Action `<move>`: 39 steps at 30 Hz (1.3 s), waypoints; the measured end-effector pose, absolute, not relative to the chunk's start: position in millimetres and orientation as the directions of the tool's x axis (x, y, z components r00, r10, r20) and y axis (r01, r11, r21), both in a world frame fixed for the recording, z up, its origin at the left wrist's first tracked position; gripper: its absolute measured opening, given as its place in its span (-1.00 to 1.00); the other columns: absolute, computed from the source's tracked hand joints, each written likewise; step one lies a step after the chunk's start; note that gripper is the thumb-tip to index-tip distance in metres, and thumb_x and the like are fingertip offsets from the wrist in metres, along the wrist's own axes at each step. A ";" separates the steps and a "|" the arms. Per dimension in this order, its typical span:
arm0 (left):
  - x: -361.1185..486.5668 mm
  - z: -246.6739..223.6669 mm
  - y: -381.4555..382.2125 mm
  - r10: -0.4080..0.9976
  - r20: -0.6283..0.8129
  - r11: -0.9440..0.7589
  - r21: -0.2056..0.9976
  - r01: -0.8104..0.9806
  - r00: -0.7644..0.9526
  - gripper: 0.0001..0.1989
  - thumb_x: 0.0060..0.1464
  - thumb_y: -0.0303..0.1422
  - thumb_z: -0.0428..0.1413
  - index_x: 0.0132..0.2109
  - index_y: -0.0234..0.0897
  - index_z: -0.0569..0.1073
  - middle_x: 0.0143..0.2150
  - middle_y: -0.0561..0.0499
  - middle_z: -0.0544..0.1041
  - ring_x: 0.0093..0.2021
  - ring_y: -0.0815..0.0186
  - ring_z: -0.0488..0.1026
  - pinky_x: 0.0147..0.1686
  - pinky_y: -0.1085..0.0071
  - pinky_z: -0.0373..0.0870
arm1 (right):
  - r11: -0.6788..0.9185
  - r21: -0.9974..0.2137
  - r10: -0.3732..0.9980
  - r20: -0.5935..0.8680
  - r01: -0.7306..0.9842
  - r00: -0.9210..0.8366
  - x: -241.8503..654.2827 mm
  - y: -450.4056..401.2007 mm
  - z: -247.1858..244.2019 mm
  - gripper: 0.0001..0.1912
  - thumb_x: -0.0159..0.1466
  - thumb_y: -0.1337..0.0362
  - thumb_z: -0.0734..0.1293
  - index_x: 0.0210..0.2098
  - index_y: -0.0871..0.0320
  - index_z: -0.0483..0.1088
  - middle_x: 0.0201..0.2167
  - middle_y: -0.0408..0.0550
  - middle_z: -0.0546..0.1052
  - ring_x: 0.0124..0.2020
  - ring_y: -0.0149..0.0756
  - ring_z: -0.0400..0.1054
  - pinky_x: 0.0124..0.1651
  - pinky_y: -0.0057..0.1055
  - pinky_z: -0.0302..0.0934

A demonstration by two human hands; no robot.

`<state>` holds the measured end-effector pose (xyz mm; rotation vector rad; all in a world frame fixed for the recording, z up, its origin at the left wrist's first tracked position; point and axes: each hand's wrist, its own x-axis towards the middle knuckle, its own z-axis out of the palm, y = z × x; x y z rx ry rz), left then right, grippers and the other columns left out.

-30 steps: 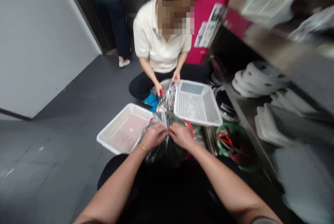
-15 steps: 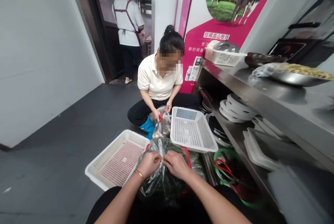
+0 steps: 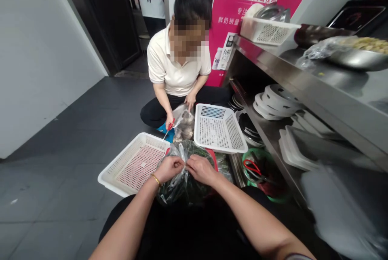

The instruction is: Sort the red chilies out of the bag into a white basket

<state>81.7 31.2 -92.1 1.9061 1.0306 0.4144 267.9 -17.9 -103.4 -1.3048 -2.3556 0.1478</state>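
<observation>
A clear plastic bag (image 3: pixel 178 191) with dark green contents sits between my knees, its top gathered into a twist. My left hand (image 3: pixel 171 168), with a gold bracelet at the wrist, pinches the gathered neck from the left. From the right, my right hand (image 3: pixel 201 169) pinches the same neck, and the fingertips of both hands nearly meet. A red rim shows behind and beside the bag. White perforated baskets stand close by, one at the left (image 3: pixel 142 165) with a reddish base, one behind at the right (image 3: pixel 220 128).
A seated person (image 3: pixel 182 62) opposite holds red-handled scissors (image 3: pixel 170 125) and a clear bag of pale pieces (image 3: pixel 184 128). A metal shelf (image 3: pixel 303 86) with dishes runs along the right. Below it stands a green basket (image 3: pixel 280 199) with red-handled tongs or scissors.
The view has tilted down and closer. The person opposite has moved red scissors away from their bag, toward the left basket, and the bag's top looks looser. My hands keep hold of the bag neck.
</observation>
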 end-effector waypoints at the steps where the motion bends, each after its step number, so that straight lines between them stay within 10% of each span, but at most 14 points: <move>1: 81.4 -92.5 31.8 0.786 -0.130 -0.225 0.850 0.476 0.604 -0.86 -0.04 -0.39 0.08 -0.37 -0.36 0.50 -0.50 0.04 0.46 -0.48 0.41 0.32 -0.44 0.50 0.26 | 0.550 -0.296 0.826 0.329 0.781 -0.458 267.9 -17.9 -103.7 -0.83 0.32 0.30 0.30 -0.42 0.15 0.34 -0.42 -0.07 0.40 -0.34 -0.29 0.30 -0.29 -0.42 0.17; 39: 93.4 -94.8 28.7 0.889 -0.121 -0.185 0.788 0.587 0.441 -0.95 -0.19 -0.48 0.08 -0.51 -0.34 0.44 -0.59 0.11 0.40 -0.53 0.45 0.30 -0.49 0.54 0.22 | 0.561 -0.272 0.821 0.303 0.782 -0.484 274.1 -26.8 -106.7 -0.85 0.34 0.34 0.25 -0.36 0.18 0.37 -0.41 -0.03 0.38 -0.32 -0.26 0.23 -0.30 -0.40 0.06</move>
